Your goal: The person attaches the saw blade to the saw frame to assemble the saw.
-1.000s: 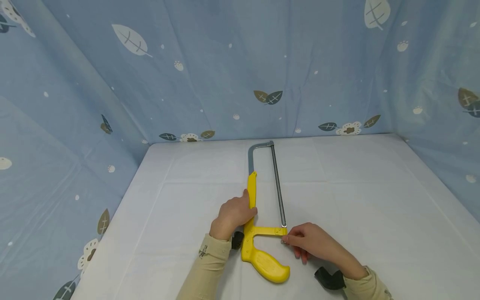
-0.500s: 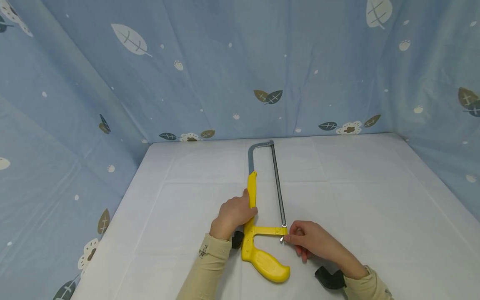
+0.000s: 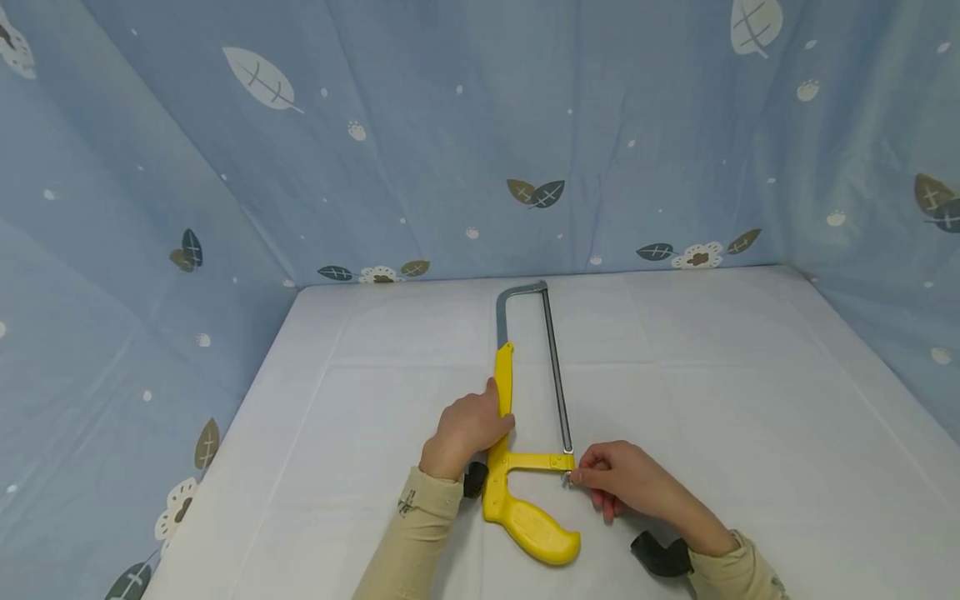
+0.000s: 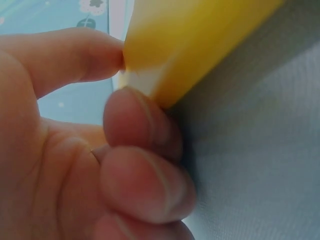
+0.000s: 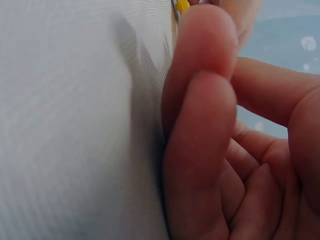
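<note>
A hacksaw (image 3: 502, 367) with a yellow handle (image 3: 542, 533) and grey front bow lies flat, its blade side (image 3: 557, 367) to the right. My left hand (image 3: 467, 429) grips the yellow part of the frame, thumb on one side and fingers on the other; the left wrist view shows the yellow piece (image 4: 170, 45) pinched close up. At the blade's near end, below the yellow crossbar (image 3: 536, 462), is a small metal wing nut (image 3: 567, 479). My right hand (image 3: 626, 477) pinches it between thumb and forefinger, partly covering it. The right wrist view shows curled fingers (image 5: 200, 140) against the cloth, the nut hidden.
White cloth (image 3: 360, 417) covers the table. Blue patterned curtains (image 3: 420, 150) hang along its back and both sides. Black wrist-worn devices (image 3: 662, 556) sit at both cuffs, the right one close to the saw's handle.
My right thumb and forefinger have shifted slightly and the wing nut has turned between them. My left hand and the hacksaw have stayed in place.
</note>
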`<state>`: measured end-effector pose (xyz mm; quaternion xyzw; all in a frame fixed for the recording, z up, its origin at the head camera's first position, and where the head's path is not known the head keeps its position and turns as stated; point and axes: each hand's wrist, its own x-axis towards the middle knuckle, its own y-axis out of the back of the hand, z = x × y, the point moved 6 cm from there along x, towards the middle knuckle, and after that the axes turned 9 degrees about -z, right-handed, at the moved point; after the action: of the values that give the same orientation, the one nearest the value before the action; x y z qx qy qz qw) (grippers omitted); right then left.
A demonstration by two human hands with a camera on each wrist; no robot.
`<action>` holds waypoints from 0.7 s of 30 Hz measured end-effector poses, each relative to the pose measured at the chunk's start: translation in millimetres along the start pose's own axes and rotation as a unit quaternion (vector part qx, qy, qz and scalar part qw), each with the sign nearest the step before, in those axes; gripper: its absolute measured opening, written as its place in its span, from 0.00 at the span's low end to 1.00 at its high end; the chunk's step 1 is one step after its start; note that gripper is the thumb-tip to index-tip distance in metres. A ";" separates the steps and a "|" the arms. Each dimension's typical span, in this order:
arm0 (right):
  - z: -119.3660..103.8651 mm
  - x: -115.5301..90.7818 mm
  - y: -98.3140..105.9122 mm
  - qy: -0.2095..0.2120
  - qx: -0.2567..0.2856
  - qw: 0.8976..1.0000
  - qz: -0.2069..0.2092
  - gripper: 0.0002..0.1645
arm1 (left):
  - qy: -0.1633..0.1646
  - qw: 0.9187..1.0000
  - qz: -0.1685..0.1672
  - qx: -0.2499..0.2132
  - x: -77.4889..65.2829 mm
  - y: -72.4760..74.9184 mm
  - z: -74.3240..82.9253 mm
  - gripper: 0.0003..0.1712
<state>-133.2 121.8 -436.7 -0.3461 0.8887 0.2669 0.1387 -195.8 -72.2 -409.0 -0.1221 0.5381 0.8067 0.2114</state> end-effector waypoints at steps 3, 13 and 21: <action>0.1 0.2 -0.6 0.007 0.000 1.000 -0.007 0.19 | -0.001 1.000 0.001 0.000 0.3 -0.2 0.1 0.41; -6.2 -3.2 -2.3 0.024 -0.005 1.000 -0.017 0.19 | -0.006 1.000 0.004 0.000 -1.5 -1.3 1.0 0.40; -4.0 -2.4 -4.5 0.016 -0.022 1.000 -0.008 0.20 | 0.001 1.000 0.000 0.007 -1.8 -2.0 0.5 0.40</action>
<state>-128.6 118.1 -434.0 -0.3606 0.8818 0.2796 0.1195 -193.2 -71.4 -409.6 -0.1213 0.5444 0.8026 0.2118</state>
